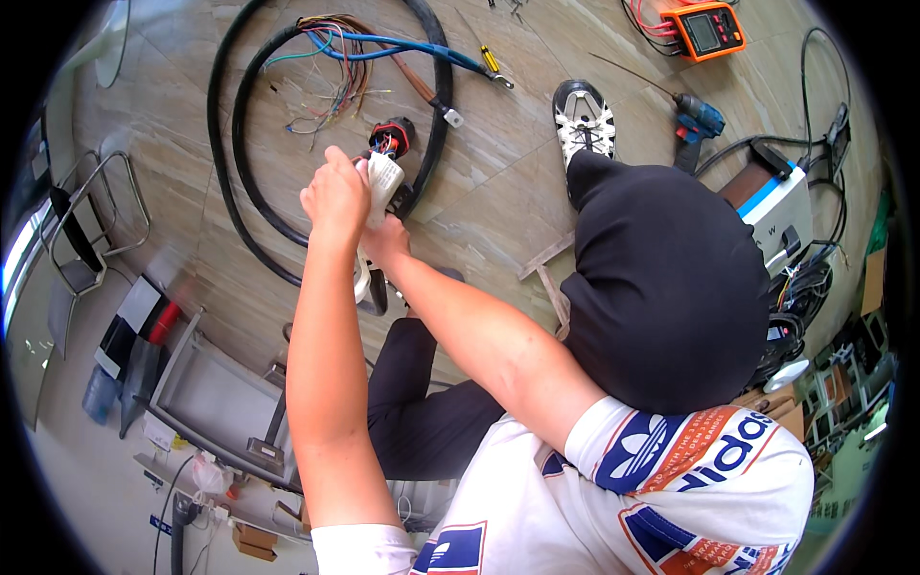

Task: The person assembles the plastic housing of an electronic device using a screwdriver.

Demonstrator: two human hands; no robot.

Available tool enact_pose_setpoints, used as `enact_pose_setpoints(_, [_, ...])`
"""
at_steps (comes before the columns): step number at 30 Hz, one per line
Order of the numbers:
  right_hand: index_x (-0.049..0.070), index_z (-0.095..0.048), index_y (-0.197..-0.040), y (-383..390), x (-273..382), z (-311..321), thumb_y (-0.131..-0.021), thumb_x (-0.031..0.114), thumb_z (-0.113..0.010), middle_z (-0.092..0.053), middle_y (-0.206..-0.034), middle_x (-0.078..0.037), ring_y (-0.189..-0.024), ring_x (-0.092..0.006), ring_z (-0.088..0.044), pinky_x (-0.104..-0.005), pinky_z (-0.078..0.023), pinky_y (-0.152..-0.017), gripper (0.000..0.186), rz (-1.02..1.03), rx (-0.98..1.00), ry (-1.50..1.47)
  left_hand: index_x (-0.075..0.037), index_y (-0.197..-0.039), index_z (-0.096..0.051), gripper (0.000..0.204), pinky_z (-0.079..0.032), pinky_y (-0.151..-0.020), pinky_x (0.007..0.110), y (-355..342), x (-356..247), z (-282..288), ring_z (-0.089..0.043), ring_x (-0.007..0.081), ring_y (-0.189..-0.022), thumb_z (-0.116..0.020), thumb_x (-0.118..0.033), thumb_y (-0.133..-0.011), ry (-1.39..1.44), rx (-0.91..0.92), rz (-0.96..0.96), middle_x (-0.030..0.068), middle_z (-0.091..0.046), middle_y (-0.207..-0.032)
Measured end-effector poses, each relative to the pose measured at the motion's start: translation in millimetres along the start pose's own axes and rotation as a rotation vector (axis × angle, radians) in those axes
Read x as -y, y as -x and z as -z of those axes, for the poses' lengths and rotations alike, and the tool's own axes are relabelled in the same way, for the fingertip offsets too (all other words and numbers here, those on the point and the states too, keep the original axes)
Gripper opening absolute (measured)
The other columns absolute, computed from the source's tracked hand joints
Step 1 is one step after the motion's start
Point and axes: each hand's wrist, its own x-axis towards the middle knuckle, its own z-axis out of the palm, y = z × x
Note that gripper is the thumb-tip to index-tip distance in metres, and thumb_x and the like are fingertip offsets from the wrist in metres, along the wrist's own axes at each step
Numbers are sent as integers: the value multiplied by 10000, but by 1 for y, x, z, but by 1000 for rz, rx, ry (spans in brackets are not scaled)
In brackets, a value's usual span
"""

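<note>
A white plastic housing point(383, 180), shaped like a connector handle and bearing a printed label, is gripped in front of me. My left hand point(337, 195) is closed at its upper left side, fingers curled and partly hidden. Lower down, my right hand point(386, 241) wraps round the same piece. Just beyond it, a round black-and-red plug end point(391, 137) shows coloured wires inside. A thick black cable point(222, 134) loops round this spot on the floor. Its stripped end fans out into thin coloured wires point(350, 81) and thicker blue leads point(412, 45).
A yellow-handled screwdriver point(490, 59) lies beyond the cable. To the right are an orange meter point(707, 33), a blue-black cordless drill point(700, 119) with a long bit, and a white case point(781, 213). My shoe point(583, 120) stands between. Metal-framed chairs point(86, 230) are at left.
</note>
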Motion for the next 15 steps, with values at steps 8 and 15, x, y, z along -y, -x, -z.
enact_pose_setpoints(8, [21, -654, -1141, 4, 4, 3, -664, 638, -735, -676, -1128, -202, -1110, -337, -628, -419, -482, -931, 784, 5, 13, -8, 17, -1010, -562, 409, -482, -848, 526, -5, 2, -2, -636, 459, -947, -558, -382, -920, 91, 0, 73, 287, -665, -952])
enact_pose_setpoints(15, [28, -664, -1125, 1, 0, 1, -657, 671, -713, -683, -1109, -203, -1088, -340, -639, -424, -488, -922, 797, 29, 15, -14, 24, -1050, -495, 393, -481, -834, 529, 2, 11, -8, -629, 472, -947, -582, -333, -908, 155, 1, -69, 297, -661, -958])
